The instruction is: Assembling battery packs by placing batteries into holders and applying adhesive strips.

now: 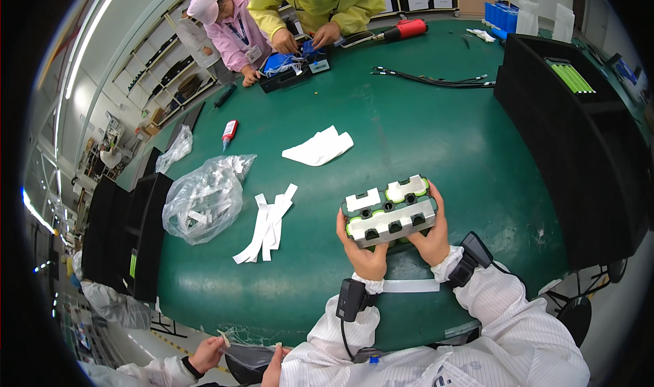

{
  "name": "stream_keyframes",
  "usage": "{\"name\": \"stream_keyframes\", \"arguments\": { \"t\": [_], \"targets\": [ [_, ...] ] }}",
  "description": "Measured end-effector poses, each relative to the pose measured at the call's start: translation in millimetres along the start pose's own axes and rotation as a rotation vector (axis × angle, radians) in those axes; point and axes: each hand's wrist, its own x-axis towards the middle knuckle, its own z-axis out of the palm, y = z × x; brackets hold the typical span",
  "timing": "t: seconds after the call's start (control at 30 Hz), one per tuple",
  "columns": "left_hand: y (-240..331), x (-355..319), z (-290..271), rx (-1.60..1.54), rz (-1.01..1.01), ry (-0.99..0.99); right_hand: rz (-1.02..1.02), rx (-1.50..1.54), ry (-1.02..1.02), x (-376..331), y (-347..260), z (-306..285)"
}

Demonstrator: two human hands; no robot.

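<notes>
Between my two hands is a battery pack with bright green edges, black holders and white pieces on its upper faces. My left hand is closed round its left end, and my right hand grips the right end. The pack's underside is hidden, as are some of the fingertips. Below it, close to my wrists, a single white strip lies on the green table. To the left sits a loose pile of white strips, beside a clear plastic bag of white pieces.
Farther up lie a white sheet and a red bottle. Black bins stand left and right. Across the table, a person in yellow handles a blue pack near a red heat gun. Another person's hands show at lower left.
</notes>
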Motion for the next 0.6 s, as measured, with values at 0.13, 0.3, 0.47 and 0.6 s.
{"name": "stream_keyframes", "arguments": {
  "t": [0.13, 0.3, 0.47, 0.6],
  "targets": [
    [0.3, 1.3, -6.7, -0.046, -0.004, -0.035, -0.004, 0.068, -0.025, -0.2, 9.9, 0.7],
    [-12.8, 11.6, -11.5, -0.008, 0.042, -0.119, 0.066, 0.088, -0.019, 0.9, 30.9, -17.6],
    [9.4, 21.1, -27.4, -0.112, 0.068, -0.367, 0.088, 0.084, -0.343, 17.5, -8.5, -34.6],
    [21.7, 24.7, -28.2, -0.279, 0.079, -0.272, 0.065, 0.094, -0.323, 18.7, -8.1, -22.7]
  ]
}}
